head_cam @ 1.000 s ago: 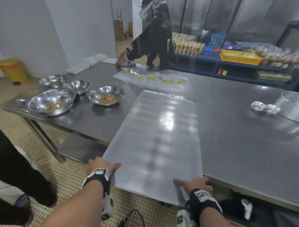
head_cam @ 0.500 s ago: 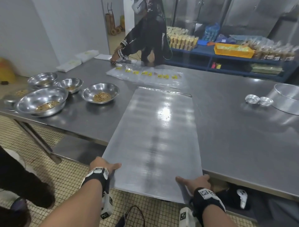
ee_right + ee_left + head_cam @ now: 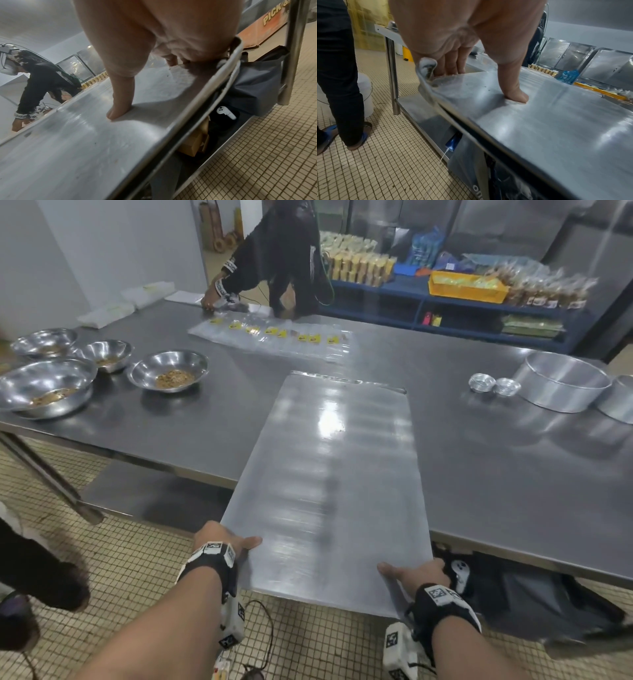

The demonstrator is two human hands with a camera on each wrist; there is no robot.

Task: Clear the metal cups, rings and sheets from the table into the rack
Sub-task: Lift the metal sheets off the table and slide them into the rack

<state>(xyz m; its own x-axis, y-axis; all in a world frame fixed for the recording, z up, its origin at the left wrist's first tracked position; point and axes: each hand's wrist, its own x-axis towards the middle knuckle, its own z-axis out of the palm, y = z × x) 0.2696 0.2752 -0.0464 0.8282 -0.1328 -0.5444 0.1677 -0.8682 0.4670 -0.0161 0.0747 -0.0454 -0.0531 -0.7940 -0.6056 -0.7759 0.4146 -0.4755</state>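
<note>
Both hands on the sheet (image 3: 329, 474) — one at each near corner. I see the left hand (image 3: 219, 539) pinching the near-left corner: thumb flat on top, fingers (image 3: 452, 63) curled under the edge. Right hand (image 3: 416, 573) does the same at the near-right corner, thumb on top, fingers tucked below the rolled rim.

The sheet lies lengthwise across the table (image 3: 513, 474), its near end hanging out past the table's front edge over the tiled floor; the far end rests flat on the steel. Wrist views are motion-blurred along the sheet edge.

Two cups (image 3: 495, 384) sit side by side on the right of the table, just beside two rings (image 3: 561, 386). Four bowls (image 3: 168, 369) with crumbs sit far left — well apart from the sheet. I can't see the rack.
</note>
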